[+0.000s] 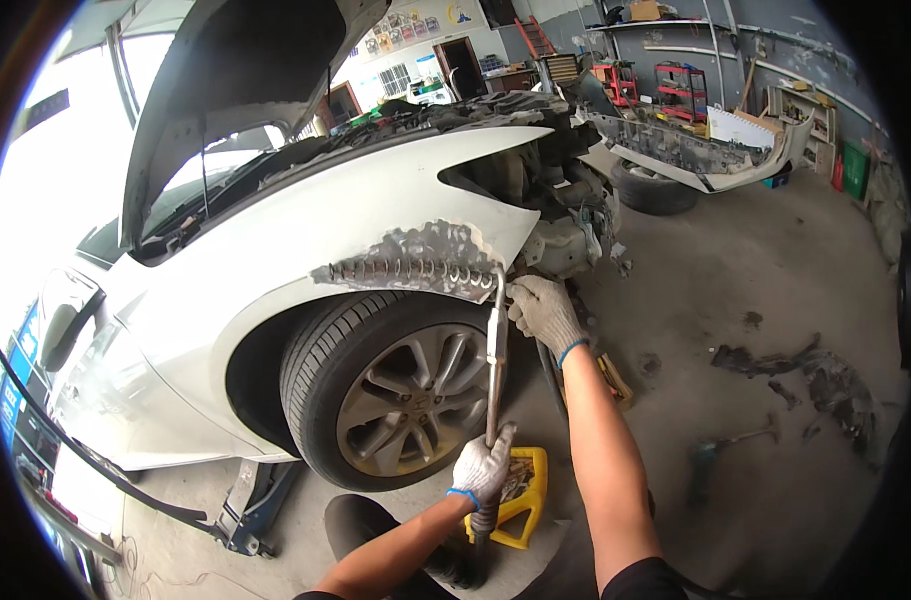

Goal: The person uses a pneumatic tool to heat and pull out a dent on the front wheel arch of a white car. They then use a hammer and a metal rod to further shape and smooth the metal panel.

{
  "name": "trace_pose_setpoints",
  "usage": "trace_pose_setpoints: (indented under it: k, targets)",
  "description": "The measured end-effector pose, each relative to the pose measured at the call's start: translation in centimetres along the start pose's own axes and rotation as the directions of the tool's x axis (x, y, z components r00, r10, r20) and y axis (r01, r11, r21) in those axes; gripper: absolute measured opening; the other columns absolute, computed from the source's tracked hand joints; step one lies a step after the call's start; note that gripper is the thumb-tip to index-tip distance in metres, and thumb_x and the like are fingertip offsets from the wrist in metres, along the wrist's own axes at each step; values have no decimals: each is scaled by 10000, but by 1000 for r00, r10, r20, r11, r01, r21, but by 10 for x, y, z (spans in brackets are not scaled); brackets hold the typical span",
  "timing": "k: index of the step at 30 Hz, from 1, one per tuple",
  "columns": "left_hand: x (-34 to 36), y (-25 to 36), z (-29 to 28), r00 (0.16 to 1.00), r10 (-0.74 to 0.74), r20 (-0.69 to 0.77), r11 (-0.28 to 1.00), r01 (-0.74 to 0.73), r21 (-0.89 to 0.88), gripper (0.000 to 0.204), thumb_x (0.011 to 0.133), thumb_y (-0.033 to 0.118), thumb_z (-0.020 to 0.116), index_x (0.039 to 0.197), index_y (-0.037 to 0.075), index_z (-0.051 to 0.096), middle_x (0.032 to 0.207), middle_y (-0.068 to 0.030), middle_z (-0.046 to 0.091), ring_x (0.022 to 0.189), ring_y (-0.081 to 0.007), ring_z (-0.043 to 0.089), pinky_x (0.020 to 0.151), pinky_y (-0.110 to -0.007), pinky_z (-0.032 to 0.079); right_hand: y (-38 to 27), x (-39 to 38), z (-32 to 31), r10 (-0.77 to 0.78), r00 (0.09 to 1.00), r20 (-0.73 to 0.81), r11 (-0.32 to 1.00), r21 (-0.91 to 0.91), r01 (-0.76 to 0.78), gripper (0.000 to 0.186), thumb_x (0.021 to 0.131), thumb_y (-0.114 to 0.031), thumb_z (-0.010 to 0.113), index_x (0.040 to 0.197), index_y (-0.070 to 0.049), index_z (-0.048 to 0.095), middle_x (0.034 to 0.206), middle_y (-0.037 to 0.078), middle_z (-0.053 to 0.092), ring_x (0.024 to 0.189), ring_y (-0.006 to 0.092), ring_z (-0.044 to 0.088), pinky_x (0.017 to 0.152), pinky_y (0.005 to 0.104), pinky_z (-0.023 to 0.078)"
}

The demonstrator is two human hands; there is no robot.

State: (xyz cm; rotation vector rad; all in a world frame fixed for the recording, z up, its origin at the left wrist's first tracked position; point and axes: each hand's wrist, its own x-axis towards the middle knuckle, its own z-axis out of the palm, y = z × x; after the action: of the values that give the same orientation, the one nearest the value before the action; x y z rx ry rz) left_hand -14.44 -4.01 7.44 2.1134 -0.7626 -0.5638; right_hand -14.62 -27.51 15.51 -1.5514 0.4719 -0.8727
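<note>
A slide hammer (496,342) stands nearly upright in front of the white fender (375,212). Its hooked upper end meets the front end of a row of metal rings (415,270) along a bare, scraped patch. My left hand (483,467), in a white knit glove, is closed round the lower part of the slide hammer. My right hand (545,310), gloved too, is beside the hook at the fender's front lower corner. Its fingers are curled; whatever they grip is hidden. Below the fender is the front wheel (410,400).
A yellow-framed case (528,500) is on the floor under my left hand. A floor jack (250,505) stands by the sill. The hood (235,80) is raised. A removed bumper (715,160) rests on a tire (655,190); broken dark plastic (835,395) lies at right.
</note>
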Motion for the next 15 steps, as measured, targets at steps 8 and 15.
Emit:
trace_pose_setpoints:
  k: [8, 15]
  targets:
    - [10, 18, 3, 987, -85, -139, 996, 83, -21, 652, 935, 605, 483, 861, -18, 662, 695, -264, 622, 742, -431, 652, 698, -468, 493, 5, -3, 1, -43, 999, -16, 999, 8, 43, 184, 939, -179, 586, 962, -18, 672, 620, 47, 606, 482, 116, 534, 451, 282, 438]
    - [5, 24, 2, 977, -151, -154, 985, 135, -110, 630, 898, 599, 515, 864, -5, 688, 700, -229, 652, 738, -382, 680, 713, -449, 513, 7, -1, 3, -103, 993, -54, 994, -48, 100, 180, 924, -171, 584, 877, -37, 694, 577, 46, 616, 473, 132, 564, 477, 299, 455]
